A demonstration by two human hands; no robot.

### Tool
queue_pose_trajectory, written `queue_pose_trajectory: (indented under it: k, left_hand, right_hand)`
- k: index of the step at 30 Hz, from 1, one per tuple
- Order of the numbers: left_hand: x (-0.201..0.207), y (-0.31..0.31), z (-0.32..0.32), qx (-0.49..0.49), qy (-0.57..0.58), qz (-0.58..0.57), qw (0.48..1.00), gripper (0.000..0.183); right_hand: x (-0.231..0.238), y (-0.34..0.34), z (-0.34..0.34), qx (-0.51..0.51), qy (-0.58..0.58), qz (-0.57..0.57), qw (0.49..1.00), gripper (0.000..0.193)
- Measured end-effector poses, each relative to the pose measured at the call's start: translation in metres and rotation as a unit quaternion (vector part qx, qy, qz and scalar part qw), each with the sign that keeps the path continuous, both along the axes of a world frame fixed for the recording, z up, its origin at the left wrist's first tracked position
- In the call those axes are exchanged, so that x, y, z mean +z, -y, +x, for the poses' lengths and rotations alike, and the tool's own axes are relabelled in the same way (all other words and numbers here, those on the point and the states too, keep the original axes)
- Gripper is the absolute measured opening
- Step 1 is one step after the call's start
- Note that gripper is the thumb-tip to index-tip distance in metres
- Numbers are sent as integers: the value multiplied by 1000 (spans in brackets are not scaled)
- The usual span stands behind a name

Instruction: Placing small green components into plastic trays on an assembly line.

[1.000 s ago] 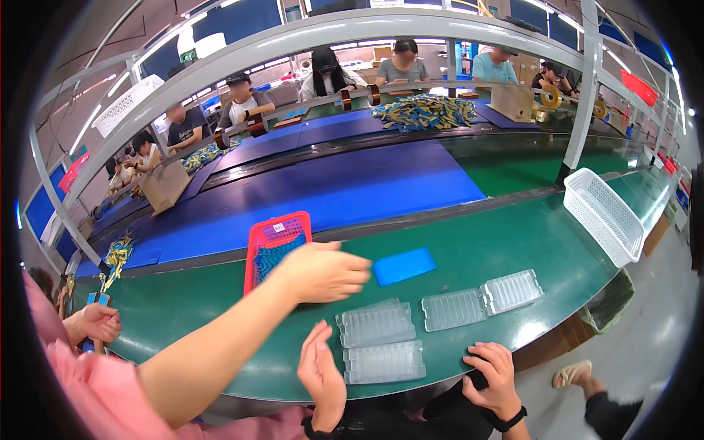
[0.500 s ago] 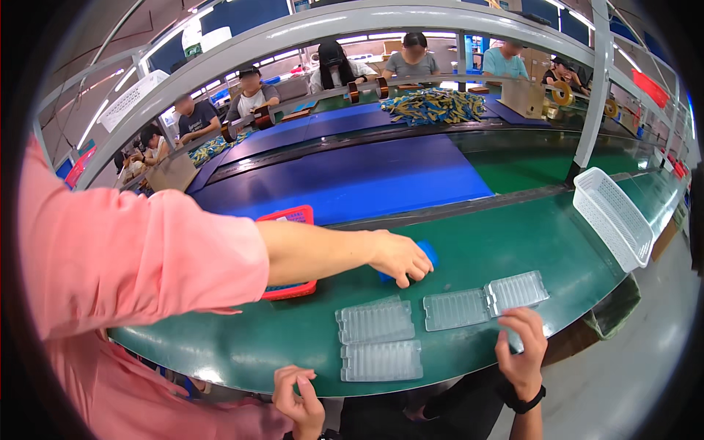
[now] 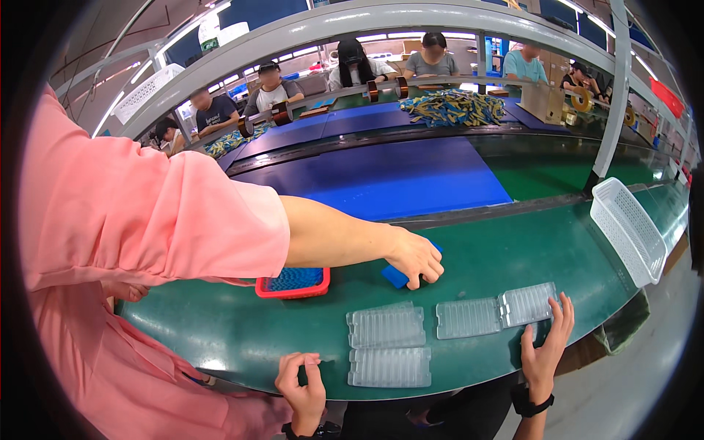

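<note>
My left hand [image 3: 301, 385] is at the table's near edge, left of the clear trays, its thumb and forefinger pinched together. Whether anything small is between them I cannot make out. My right hand [image 3: 544, 350], fingers apart, is at the near right edge of a clear ribbed plastic tray [image 3: 527, 303]; contact is unclear. Beside that lies another clear tray [image 3: 468, 318]. Further left, overlapping clear trays [image 3: 386, 327] lie above a single clear tray [image 3: 389, 367]. A co-worker's hand [image 3: 416, 258] presses on a blue piece [image 3: 394, 276], partly hidden under it.
The co-worker's pink sleeve [image 3: 169, 213] crosses from the left. Below that arm stands a red basket [image 3: 293, 293] of small blue pieces. A white basket [image 3: 627, 231] is at the right. Beyond the blue sheet [image 3: 381, 176], people sit near a blue-yellow heap [image 3: 451, 108].
My right hand has spread its fingers and come up to the right tray's edge. My left forefinger and thumb have closed together. The co-worker's arm stays over the blue piece; the view has shifted.
</note>
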State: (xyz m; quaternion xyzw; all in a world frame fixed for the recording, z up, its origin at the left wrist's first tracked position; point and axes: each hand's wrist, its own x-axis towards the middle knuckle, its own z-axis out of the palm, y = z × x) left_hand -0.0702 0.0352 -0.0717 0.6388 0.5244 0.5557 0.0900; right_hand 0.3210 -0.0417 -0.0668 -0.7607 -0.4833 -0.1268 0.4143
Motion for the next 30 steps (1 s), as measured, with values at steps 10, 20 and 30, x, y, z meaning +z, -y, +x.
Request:
queue_pose_trajectory:
  k: [10, 20, 30]
  left_hand:
    - [7, -2, 12, 21, -72, -22, 997, 7]
    - [5, -4, 11, 17, -107, -21, 994, 14]
    - [1, -5, 9, 12, -113, -19, 993, 14]
  right_hand:
    - [4, -1, -2, -17, 4, -34, 999, 70]
    - [8, -1, -5, -18, -1, -60, 998, 69]
    - [4, 0, -3, -19, 6, -63, 998, 70]
